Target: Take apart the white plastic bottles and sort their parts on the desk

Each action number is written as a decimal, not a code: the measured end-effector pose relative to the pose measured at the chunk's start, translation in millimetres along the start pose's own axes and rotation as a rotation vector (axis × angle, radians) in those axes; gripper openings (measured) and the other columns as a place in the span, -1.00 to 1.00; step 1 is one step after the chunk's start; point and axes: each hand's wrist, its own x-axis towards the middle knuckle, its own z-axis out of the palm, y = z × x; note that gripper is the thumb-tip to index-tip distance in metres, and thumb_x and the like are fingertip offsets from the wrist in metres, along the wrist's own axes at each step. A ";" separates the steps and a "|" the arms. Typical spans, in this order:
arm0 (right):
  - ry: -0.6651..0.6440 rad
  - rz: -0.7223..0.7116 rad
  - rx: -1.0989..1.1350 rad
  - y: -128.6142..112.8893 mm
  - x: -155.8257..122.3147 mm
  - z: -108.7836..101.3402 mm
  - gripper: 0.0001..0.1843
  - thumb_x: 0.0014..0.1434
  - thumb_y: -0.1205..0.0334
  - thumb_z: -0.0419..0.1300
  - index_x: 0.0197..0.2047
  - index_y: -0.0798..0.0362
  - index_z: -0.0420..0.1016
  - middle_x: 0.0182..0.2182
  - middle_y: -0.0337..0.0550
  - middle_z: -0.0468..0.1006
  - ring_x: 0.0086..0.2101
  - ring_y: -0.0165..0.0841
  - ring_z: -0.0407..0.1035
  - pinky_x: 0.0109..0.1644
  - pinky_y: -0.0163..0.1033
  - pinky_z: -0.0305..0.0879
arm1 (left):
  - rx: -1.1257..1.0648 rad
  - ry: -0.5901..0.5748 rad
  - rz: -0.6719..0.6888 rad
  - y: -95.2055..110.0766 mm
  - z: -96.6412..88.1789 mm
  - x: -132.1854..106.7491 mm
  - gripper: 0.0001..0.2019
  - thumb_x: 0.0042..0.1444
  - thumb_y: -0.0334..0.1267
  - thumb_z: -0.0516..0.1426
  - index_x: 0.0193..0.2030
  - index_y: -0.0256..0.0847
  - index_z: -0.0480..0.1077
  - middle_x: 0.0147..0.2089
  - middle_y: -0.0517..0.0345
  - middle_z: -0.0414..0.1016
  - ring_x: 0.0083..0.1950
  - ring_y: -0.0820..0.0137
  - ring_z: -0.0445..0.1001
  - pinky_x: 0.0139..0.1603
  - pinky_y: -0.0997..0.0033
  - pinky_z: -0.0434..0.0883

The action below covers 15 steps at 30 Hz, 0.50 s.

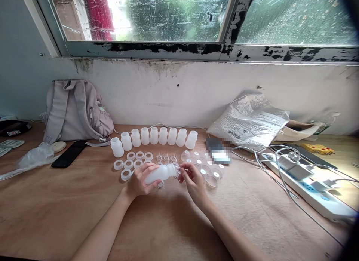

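Observation:
My left hand (140, 181) is wrapped round a white plastic bottle (160, 174), held on its side with the neck pointing right. My right hand (192, 180) pinches a small clear part at the bottle's mouth; the part is too small to name. Behind the hands, several white bottles (154, 137) stand upright in a row. Several white rings (131, 162) lie in front of that row. Clear caps and small clear pieces (206, 169) lie to the right of the rings.
A grey backpack (75, 109) leans on the wall at the left, with a black phone (68, 154) and a crumpled clear bag (33, 158) near it. At the right lie a white plastic bag (249, 124), a white power strip (311, 188) with plugs, and several cables.

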 end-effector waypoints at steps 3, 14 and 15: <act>-0.015 0.011 -0.003 -1.5 0.2 -0.5 -0.82 0.12 0.10 0.04 -0.33 0.04 0.24 -0.56 -0.29 0.32 -0.58 -0.46 0.26 -0.51 -0.34 0.23 | 0.000 0.003 0.008 0.7 -0.2 0.5 -0.58 -0.01 -0.22 0.10 0.03 -0.19 0.18 -0.09 -0.02 0.35 -0.06 0.28 0.35 -0.09 0.27 0.37; -0.012 0.026 -0.119 -3.9 1.5 -2.5 -0.57 0.13 0.03 0.01 -0.67 0.04 0.05 -0.77 -0.39 0.09 -0.70 -0.54 0.01 -0.62 -0.37 -0.02 | -0.089 -0.018 0.018 5.1 1.3 0.2 -0.56 -0.05 -0.26 0.13 0.03 -0.19 0.20 -0.09 -0.01 0.34 -0.10 0.30 0.36 -0.12 0.31 0.36; -0.010 0.027 -0.126 -3.9 1.6 -3.4 -0.56 0.13 0.02 0.01 -0.68 0.04 0.04 -0.78 -0.39 0.07 -0.71 -0.54 -0.01 -0.63 -0.37 -0.04 | -0.112 -0.014 0.011 6.3 1.6 0.6 -0.56 -0.05 -0.26 0.13 0.02 -0.19 0.20 -0.10 -0.01 0.34 -0.11 0.31 0.36 -0.12 0.31 0.36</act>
